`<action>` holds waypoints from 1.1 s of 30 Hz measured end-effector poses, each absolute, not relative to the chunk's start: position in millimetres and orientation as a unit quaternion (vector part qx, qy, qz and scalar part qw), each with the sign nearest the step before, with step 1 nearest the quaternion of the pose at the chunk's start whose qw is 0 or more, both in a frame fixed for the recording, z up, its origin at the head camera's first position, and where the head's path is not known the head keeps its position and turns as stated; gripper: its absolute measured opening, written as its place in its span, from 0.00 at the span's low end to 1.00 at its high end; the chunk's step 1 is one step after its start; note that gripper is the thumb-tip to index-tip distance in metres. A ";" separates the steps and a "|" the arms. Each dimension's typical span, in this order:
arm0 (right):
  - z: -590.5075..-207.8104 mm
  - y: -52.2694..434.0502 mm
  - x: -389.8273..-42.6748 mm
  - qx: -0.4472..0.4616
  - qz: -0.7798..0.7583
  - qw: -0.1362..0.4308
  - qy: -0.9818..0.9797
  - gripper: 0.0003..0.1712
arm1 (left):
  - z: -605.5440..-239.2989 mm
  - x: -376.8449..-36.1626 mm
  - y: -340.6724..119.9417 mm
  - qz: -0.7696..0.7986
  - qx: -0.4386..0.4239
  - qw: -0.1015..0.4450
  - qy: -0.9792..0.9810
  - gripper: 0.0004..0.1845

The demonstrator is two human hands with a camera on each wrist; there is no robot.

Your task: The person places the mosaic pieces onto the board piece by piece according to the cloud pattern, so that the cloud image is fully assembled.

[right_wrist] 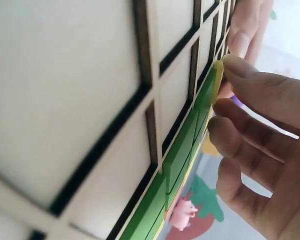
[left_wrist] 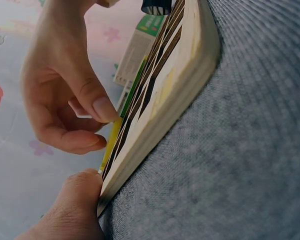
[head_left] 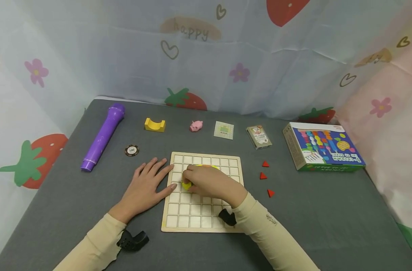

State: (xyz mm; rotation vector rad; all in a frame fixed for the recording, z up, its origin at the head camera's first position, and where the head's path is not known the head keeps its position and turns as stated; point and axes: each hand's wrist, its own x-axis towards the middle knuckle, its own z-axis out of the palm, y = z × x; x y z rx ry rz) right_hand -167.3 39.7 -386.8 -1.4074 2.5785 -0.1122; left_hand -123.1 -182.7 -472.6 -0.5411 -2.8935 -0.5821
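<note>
A wooden grid board (head_left: 178, 222) lies on the table in front of the person. My right hand (head_left: 210, 183) is over its middle, pinching a yellow piece (right_wrist: 217, 82) between thumb and fingertips, close on the grid. Green pieces (right_wrist: 182, 145) sit in the squares beside it in the right wrist view; in the head view the hand hides them. Past the hand a yellow edge (head_left: 214, 166) shows. My left hand (head_left: 143, 190) rests palm down with fingers spread, its thumb and index fingertip at the board's left edge.
Three red triangles (head_left: 263, 175) lie right of the board. Behind it stand a yellow arched block (head_left: 155, 125), a pink pig (head_left: 196, 125), a pattern card (head_left: 224, 130) and a card pack (head_left: 259, 136). A purple microphone (head_left: 103, 137) and poker chip (head_left: 132, 150) are left, a box (head_left: 324, 146) right.
</note>
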 end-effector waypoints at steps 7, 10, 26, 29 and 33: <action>-387.0 42.6 -170.5 -0.467 -0.061 0.119 0.874 0.10 | -471.5 -123.1 -182.8 -0.192 -0.182 0.084 -0.961 0.34; -387.4 41.8 -170.8 -0.473 -0.070 0.121 0.870 0.10 | -471.9 -122.6 -183.1 -0.194 -0.183 0.085 -0.960 0.34; -390.1 42.2 -168.6 -0.469 -0.042 0.131 0.872 0.17 | -472.1 -121.9 -180.7 -0.194 -0.185 0.080 -0.960 0.34; -388.9 42.8 -167.9 -0.460 -0.044 0.141 0.875 0.17 | -472.6 -122.1 -180.7 -0.193 -0.186 0.086 -0.959 0.34; -386.7 47.5 -168.2 -0.455 -0.063 0.143 0.877 0.19 | -472.7 -122.4 -181.4 -0.190 -0.183 0.082 -0.961 0.34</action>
